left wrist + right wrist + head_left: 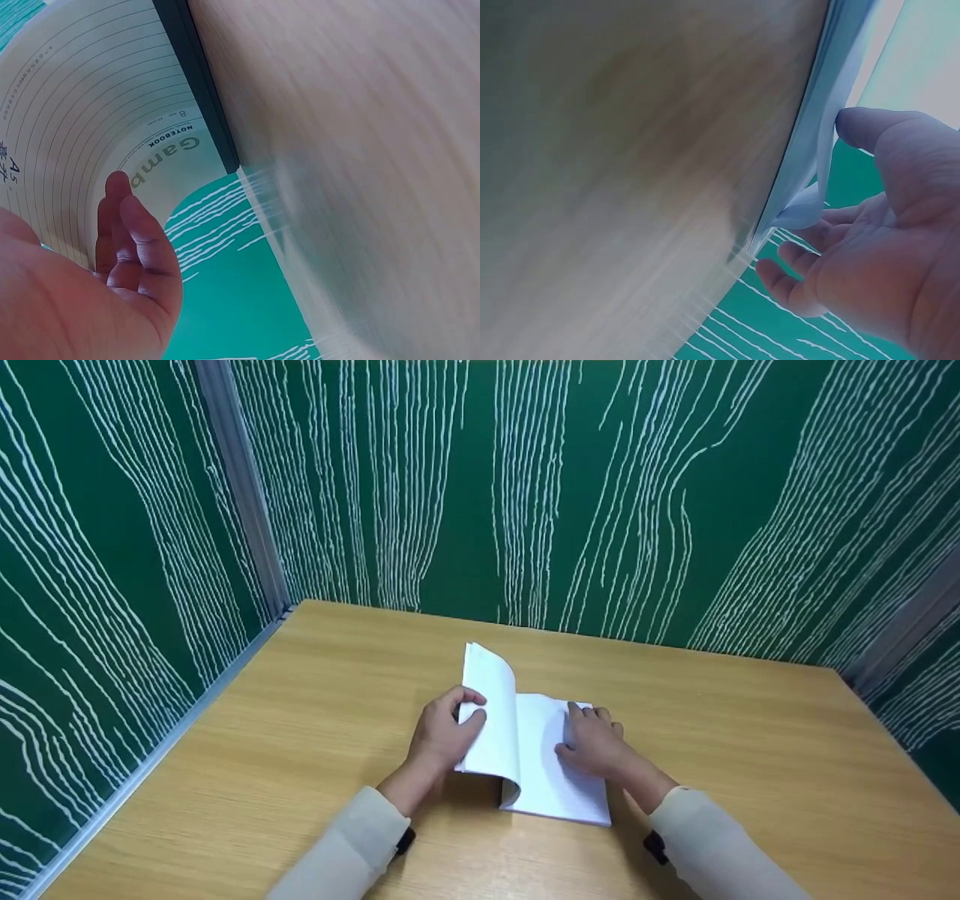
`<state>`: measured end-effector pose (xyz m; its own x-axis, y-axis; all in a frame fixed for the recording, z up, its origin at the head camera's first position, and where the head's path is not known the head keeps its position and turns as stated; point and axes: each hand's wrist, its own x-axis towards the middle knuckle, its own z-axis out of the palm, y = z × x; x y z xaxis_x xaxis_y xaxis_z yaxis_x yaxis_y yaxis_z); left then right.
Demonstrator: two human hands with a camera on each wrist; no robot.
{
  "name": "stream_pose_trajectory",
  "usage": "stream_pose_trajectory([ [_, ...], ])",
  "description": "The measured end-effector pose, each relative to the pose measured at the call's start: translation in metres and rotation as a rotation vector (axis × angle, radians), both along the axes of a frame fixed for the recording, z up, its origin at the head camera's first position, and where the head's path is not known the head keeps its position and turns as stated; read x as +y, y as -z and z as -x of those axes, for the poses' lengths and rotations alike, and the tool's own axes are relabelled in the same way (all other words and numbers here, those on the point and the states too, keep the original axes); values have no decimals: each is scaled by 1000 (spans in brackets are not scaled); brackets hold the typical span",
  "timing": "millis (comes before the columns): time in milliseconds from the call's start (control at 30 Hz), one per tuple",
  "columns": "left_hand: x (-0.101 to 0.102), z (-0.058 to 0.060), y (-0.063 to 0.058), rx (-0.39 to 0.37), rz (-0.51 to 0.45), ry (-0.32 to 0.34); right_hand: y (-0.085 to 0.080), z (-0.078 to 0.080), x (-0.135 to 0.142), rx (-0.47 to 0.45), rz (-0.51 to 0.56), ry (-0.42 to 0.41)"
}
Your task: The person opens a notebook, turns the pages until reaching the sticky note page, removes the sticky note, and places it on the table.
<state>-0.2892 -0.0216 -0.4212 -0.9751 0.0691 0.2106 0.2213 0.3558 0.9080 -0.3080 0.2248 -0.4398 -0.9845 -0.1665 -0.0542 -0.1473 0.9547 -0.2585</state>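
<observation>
From the head view, we see the open notebook (547,787) on the table (322,697) between both hands, its long axis running away from us, the left hand (442,733) gripping the raised leaves (495,720) left of the fold. In the left wrist view, we see that hand's fingers (156,247) beside a ruled sheet (139,82). At the right wrist, the right hand (900,225) touches the opposite edge, though we cannot tell whether it pinches.

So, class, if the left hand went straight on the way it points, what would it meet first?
Probably the raised notebook pages the left hand holds; depth beyond them is unclear.
</observation>
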Motion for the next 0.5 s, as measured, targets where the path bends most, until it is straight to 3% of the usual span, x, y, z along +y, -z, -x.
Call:
stream_pose_trajectory([
  [200, -1, 0, -1, 46, 23, 2, -1, 0, 0, 11, 6, -9],
  [500, -2, 1, 0, 41, 25, -2, -1, 2, -2, -7, 44, 12],
])
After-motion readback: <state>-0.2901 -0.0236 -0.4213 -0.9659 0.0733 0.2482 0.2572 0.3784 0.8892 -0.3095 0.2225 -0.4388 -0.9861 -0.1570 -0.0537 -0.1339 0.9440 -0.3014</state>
